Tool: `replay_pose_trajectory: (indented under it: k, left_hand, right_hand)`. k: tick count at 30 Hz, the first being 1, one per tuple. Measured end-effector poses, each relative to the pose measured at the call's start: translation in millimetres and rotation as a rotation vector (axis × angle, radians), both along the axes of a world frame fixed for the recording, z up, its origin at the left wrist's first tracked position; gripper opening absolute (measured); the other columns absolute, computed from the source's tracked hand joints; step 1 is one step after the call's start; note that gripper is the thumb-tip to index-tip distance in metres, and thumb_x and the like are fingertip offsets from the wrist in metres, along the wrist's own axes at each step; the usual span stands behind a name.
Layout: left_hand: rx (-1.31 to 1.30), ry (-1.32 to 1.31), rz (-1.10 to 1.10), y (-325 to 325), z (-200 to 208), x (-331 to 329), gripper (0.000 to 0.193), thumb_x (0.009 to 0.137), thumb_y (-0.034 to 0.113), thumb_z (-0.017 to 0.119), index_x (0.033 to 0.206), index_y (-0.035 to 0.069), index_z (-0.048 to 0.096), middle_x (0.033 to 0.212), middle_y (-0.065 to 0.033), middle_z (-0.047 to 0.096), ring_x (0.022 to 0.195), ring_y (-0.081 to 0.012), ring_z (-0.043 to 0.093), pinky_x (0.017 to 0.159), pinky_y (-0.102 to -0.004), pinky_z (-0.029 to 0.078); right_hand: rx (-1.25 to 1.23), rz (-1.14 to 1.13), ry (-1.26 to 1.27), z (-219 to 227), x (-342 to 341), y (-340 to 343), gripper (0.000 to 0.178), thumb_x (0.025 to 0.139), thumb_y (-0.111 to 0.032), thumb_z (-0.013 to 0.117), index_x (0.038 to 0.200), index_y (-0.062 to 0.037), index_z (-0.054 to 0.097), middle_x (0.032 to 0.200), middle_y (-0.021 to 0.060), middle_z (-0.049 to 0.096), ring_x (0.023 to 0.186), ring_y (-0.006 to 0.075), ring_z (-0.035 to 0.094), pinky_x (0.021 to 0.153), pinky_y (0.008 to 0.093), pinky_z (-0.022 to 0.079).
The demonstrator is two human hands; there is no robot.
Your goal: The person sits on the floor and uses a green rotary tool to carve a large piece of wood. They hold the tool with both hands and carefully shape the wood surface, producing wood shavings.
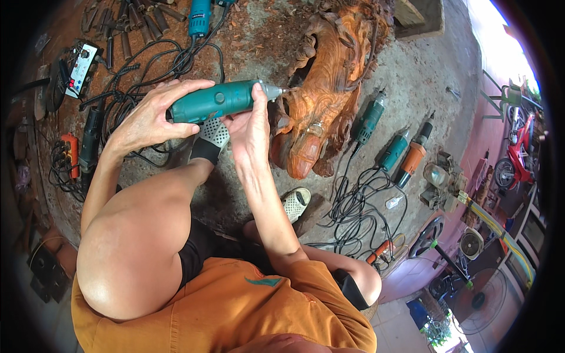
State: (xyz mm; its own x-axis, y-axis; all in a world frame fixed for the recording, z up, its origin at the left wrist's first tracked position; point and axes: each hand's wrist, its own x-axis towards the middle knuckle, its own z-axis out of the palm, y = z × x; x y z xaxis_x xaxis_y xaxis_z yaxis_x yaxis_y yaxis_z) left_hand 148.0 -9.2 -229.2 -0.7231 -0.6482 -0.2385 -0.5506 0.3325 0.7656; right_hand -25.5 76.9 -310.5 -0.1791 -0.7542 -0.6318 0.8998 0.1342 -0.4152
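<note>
A green die grinder (213, 102) lies level across both my hands, its silver nose pointing right. My left hand (144, 117) grips the rear of its body, thumb underneath and fingers over the top. Around the front end is my right hand (250, 132), thumb up along the collar and fingers beneath the body, partly hidden. Just past the nose stands a reddish-brown carved wood sculpture (326, 106) with a smooth rounded lower end. The grinder's thin tip is close to the carving's left edge; I cannot tell whether they touch.
Right of the carving lie two green grinders (371, 120) (394, 150) and an orange one (415, 154), with tangled black cables (359, 206). Left are more cords, a white control box (82, 69) and an orange power strip (70, 154). Several chisels (138, 20) lie at the far left.
</note>
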Motion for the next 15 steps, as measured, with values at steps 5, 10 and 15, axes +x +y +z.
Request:
replay_pose_trajectory:
  k: [5,10,15]
  left_hand:
    - [0.014,0.025,0.009,1,-3,-3,0.077,0.067,0.019,0.079,0.139,0.011,0.056,0.132,-0.0138,0.062,0.115,-0.0352,0.059,0.102,-0.0456,0.046]
    - [-0.015,0.034,-0.005,-1,-2,-4,0.077,0.066,0.019,0.079,0.139,0.011,0.056,0.133,-0.0132,0.062,0.116,-0.0349,0.059,0.103,-0.0458,0.046]
    - [-0.042,-0.019,-0.031,-10,6,-6,0.078,0.066,0.02,0.079,0.14,0.012,0.055,0.133,-0.0127,0.062,0.119,-0.0344,0.057,0.104,-0.0463,0.045]
  right_hand:
    - [0.001,-0.015,0.007,-1,-3,1,0.046,0.094,-0.05,0.066,0.118,-0.0131,0.053,0.113,0.0062,0.061,0.107,0.0207,0.057,0.092,0.0432,0.045]
    - [-0.008,-0.027,0.016,0,-4,0,0.048,0.094,-0.05,0.067,0.12,-0.0119,0.053,0.115,0.0077,0.061,0.11,0.022,0.057,0.096,0.0453,0.045]
    - [-0.055,-0.036,-0.023,5,-5,-4,0.05,0.094,-0.05,0.067,0.121,-0.0109,0.052,0.118,0.0085,0.06,0.114,0.0237,0.056,0.102,0.0485,0.045]
